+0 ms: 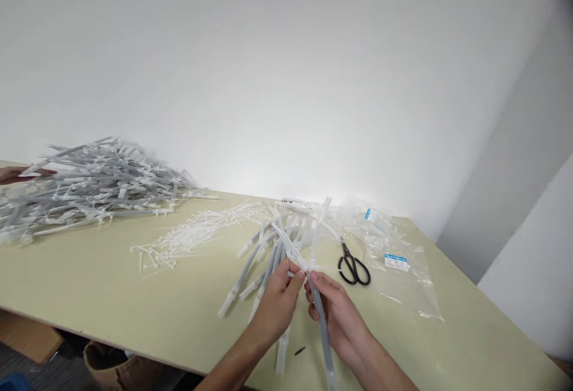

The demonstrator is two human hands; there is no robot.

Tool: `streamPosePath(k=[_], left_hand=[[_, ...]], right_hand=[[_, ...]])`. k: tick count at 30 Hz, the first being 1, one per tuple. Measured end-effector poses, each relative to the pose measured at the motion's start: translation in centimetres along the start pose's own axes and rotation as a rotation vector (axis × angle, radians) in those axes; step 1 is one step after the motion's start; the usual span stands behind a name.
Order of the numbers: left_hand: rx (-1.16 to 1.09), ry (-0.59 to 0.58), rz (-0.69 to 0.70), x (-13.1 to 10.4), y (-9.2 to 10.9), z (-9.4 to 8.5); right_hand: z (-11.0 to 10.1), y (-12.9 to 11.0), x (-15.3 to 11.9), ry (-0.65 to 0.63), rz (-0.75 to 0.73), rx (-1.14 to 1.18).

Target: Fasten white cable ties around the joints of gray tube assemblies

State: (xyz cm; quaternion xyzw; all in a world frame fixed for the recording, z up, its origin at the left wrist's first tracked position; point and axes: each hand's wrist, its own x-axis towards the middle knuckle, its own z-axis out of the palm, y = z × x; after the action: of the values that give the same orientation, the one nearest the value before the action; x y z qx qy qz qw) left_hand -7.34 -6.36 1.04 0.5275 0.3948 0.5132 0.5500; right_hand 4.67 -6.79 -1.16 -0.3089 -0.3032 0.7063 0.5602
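Observation:
A branched piece of translucent tubing [320,313] is held between both hands over the front of the table. Two arms spread away from its joint, and one grey length hangs toward me. My left hand [278,296] pinches at the joint from the left; whether a tie is between its fingertips is too small to tell. On the other side, my right hand [336,313] is closed around the tubing just below the joint. Behind and left of my hands lie several more tubes [264,259] with pale ends. Black-handled scissors [353,268] rest to the right.
White cable ties [197,233] are scattered left of centre. A large heap of tubes [116,179] covers the far left, where another person's hand [20,174] reaches in. Clear plastic bags [418,283] with labels lie at right. A small black piece [299,351] sits near the front edge.

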Motion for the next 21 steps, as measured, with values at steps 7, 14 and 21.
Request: streamPosePath(k=[7, 14, 21], left_hand=[[0.097, -0.079, 0.051, -0.3, -0.7, -1.1], [0.091, -0.072, 0.037, -0.3, 0.0, -1.0], [0.137, 0.063, -0.034, -0.5, -0.4, -1.4]], right_hand=[[0.6, -0.1, -0.2, 0.018, -0.038, -0.088], [1.0, -0.2, -0.1, 0.078, -0.143, -0.101], [1.4, 0.5, 0.4, 0.186, -0.291, -0.268]])
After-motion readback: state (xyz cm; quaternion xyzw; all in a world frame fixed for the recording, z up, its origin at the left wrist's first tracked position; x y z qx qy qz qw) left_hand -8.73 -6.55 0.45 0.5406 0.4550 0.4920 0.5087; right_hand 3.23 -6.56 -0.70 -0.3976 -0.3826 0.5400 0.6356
